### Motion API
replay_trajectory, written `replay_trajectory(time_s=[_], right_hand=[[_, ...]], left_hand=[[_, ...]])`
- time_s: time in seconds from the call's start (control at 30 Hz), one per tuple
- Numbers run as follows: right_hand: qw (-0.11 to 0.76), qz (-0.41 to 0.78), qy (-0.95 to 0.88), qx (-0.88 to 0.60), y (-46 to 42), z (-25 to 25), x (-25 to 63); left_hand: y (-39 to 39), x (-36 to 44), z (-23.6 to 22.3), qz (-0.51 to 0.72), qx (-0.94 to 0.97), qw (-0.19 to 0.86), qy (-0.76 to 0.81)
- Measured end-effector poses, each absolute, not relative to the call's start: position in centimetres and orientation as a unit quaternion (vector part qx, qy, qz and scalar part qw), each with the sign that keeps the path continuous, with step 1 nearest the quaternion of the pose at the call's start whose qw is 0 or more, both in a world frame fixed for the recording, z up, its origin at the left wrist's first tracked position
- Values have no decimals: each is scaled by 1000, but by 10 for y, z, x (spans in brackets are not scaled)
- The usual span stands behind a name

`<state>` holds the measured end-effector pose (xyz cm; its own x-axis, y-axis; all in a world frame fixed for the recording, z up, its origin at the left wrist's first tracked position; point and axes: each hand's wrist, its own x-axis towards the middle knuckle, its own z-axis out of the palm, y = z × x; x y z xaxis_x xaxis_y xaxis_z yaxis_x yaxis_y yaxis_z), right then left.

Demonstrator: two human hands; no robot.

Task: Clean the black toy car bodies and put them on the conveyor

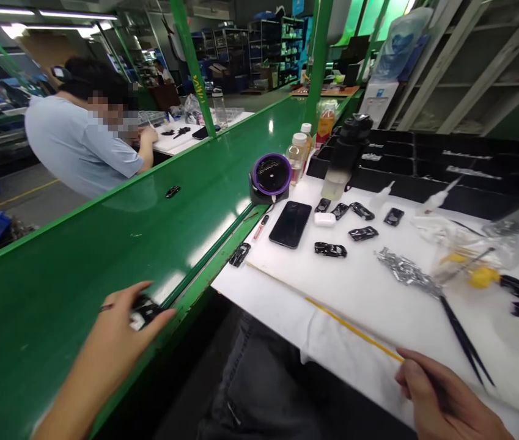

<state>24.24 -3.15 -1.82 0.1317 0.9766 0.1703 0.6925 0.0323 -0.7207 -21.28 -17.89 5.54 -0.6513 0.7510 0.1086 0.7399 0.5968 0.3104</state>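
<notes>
My left hand (124, 324) reaches out over the green conveyor belt (103, 244) near its front edge, fingers closed on a small black part (144, 310). At the front edge of the white work table (369, 293), my right hand (442, 397) rests with fingers curled; nothing shows clearly in it. Black tweezers (465, 342) lie just above the right hand. Several small black parts (330, 249) lie in the middle of the table beside a black phone (290, 223).
A co-worker in a light blue shirt (76, 140) sits across the belt. On the table stand a round purple-rimmed device (272, 176), bottles (296, 153), a black compartment tray (424, 171), crumpled foil (401, 269) and plastic bags (470, 244). Another black part (173, 191) lies on the belt.
</notes>
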Motion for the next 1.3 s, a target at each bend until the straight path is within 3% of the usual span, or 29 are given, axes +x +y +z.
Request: replay_trajectory(time_s=[0.13, 0.33, 0.77, 0.93, 1.07, 1.3], right_hand=[[367, 233, -612, -661, -33, -9, 235], [385, 246, -601, -655, -37, 1, 223], [350, 174, -652, -650, -32, -6, 237], [355, 193, -627, -666, -34, -3, 231], [381, 212, -597, -674, -36, 2, 222], [428, 226, -599, -638, -34, 8, 214]], left_hand=[[-75, -135, 50, 224, 594, 44, 772], [15, -83, 29, 226, 639, 16, 735], [12, -105, 37, 179, 723, 47, 665], [25, -116, 50, 116, 820, 45, 559], [44, -127, 62, 54, 888, 51, 454], [66, -84, 74, 52, 900, 28, 431]])
